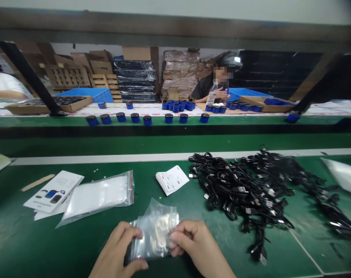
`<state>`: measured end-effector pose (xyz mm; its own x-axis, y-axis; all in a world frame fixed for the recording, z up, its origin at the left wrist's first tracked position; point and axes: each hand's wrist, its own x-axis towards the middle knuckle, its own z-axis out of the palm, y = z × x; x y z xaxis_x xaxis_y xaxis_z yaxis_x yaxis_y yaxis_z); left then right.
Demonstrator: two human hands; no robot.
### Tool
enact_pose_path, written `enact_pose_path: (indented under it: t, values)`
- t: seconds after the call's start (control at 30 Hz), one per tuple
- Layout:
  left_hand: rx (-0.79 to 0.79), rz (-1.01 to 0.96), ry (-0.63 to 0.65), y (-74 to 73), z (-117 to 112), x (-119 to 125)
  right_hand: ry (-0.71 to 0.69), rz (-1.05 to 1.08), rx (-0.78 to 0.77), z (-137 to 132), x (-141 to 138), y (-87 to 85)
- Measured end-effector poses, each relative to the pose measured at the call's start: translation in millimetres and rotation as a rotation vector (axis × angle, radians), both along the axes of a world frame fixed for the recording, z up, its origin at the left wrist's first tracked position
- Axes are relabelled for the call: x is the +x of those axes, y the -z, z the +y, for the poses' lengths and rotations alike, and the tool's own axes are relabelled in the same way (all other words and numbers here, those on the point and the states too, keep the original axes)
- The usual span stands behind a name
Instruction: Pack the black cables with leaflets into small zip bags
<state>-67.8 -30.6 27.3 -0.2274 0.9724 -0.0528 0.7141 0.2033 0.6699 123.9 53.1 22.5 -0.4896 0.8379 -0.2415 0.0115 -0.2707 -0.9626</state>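
Small clear plastic bags lie loosely stacked between my hands, just above the green tabletop at the bottom centre. My left hand grips the left side of the stack, thumb below and fingers above. On the right edge, my right hand pinches the bags between thumb and fingers. Beyond them lies a small stack of printed leaflets. To the right spreads a big tangle of black USB cables. A zip bag of white contents and several printed cards lie to the left.
A wooden stick lies far left, a white plastic bag far right. Blue jars with black lids line the raised ledge. Behind it are a water bottle, cardboard trays and a co-worker. A shelf hangs overhead.
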Motion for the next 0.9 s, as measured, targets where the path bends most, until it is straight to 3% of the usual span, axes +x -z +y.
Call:
enact_pose_path:
  t: [0.17,0.33,0.5,0.6,0.77,0.9]
  values:
    - [0.05,0.05,0.166,-8.7,24,-6,-0.04,-0.049,0.136,-4,-1,-6.9]
    - [0.051,-0.03,0.051,-18.5,17,4,-0.088,-0.254,0.239,-6,-7,-9.5]
    - [0.064,-0.362,-0.005,-18.9,18,24,-0.163,-0.209,0.375,-9,-17,-7.6]
    - [0.086,-0.507,-0.033,-15.2,22,32,-0.119,-0.097,0.277,-9,-20,2.1]
    - [0.098,-0.573,-0.093,-9.5,22,37,-0.065,0.08,0.029,-7,-19,10.7]
    - [0.099,-0.579,-0.149,-8.3,20,38,-0.075,-0.02,0.108,-5,-15,1.7]
